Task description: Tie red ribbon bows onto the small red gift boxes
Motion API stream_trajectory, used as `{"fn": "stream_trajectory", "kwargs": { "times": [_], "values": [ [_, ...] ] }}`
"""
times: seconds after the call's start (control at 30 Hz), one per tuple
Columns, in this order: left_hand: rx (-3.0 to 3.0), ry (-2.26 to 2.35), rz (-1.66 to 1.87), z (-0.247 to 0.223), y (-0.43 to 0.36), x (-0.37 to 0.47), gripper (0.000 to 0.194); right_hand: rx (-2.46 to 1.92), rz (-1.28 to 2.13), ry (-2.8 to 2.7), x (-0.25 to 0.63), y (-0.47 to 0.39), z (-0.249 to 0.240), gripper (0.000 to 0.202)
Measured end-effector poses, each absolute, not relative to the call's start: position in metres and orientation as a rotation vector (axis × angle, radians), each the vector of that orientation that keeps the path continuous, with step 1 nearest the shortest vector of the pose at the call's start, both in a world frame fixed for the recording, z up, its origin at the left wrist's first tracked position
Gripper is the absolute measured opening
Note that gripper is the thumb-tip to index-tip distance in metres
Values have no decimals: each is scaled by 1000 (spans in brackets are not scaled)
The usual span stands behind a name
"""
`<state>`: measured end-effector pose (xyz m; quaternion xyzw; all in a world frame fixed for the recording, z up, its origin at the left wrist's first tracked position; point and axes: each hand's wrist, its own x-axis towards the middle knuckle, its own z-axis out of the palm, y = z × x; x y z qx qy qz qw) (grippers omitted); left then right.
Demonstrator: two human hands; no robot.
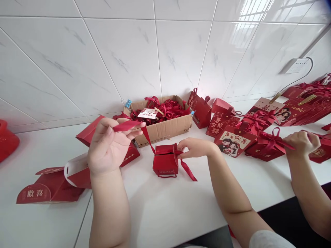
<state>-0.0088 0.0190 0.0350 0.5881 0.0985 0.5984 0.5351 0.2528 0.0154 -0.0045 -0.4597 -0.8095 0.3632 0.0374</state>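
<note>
A small red paper gift box [165,160] stands on the table in front of me, with a cord handle hanging at its front. A red satin ribbon [148,137] runs through the top of it, and a loose tail lies to the right on the table. Raised to the left of the box, my left hand [110,146] holds the ribbon's other end between thumb and fingers, palm facing up. My right hand [193,148] pinches the right side of the box where the ribbon comes out; its fingertips are partly hidden.
Behind stands a cardboard carton [165,129] of red ribbons. Red box blanks [51,187] lie at left, beside a red plastic item [7,139]. Finished bow-tied boxes [266,144] and flat bags crowd the right. Another person's hand [301,144] grips a ribbon there. A tiled wall closes the back.
</note>
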Motion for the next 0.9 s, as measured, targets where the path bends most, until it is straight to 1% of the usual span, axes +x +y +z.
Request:
{"fn": "stream_trajectory", "kwargs": {
  "times": [0.13,0.23,0.4,0.5,0.57,0.67,0.73,0.8,0.9],
  "values": [
    [1448,258,1448,34,17,-10,4,-1345,1031,-2463,260,14,-2,17],
    [1479,244,1449,35,16,-11,6,-1350,1003,-2463,268,12,1,16],
    [1473,232,1470,34,18,-13,5,-1379,1135,-2387,281,9,6,9],
    [1464,195,1479,33,20,-14,5,-1353,1259,-2261,291,6,9,24],
    [1467,163,1479,34,20,-14,7,-1202,1314,-2187,297,4,10,26],
    [1484,130,1470,36,19,-14,9,-850,1397,-2022,301,2,9,18],
    [1492,116,1476,38,17,-12,8,-667,1437,-1919,298,3,7,20],
    [1476,135,1489,40,13,-10,7,-560,1483,-1859,293,5,5,26],
    [1451,198,1498,42,8,-5,8,-529,1553,-1773,283,7,4,30]
  ]
}}
